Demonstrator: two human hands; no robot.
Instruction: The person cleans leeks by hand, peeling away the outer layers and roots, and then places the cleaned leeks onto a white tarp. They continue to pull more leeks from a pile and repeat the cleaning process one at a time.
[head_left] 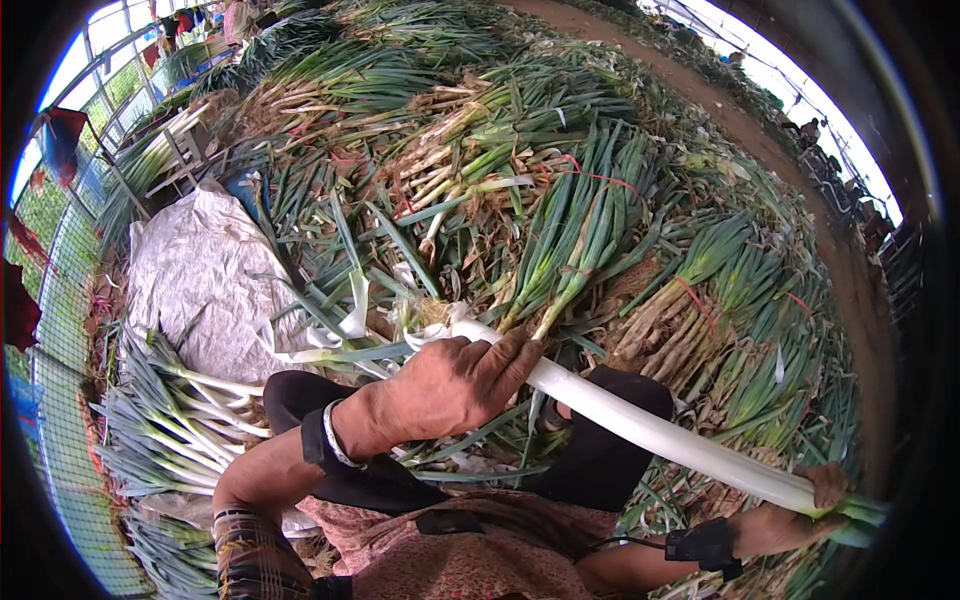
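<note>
A long green onion [650,413] with a thick, smooth white stalk lies slantwise across my lap, from the middle to the lower right. My left hand [450,390] is closed over the stalk near its root end. At the other end, my right hand [805,500] wraps round it where the white turns to green leaves [865,515]. Just beyond my left hand lie loose strips of peeled pale leaf [357,305] and green leaf pieces. The palm sides of both hands are hidden.
Piles of green onions [590,215] with roots and dry leaves spread ahead, some tied in bundles [675,310] with red string. White-stalked onions [205,415] lie at left beside a crumpled pale sheet [205,260]. A mesh fence [75,400] runs along the left, a dirt path [690,85] at far right.
</note>
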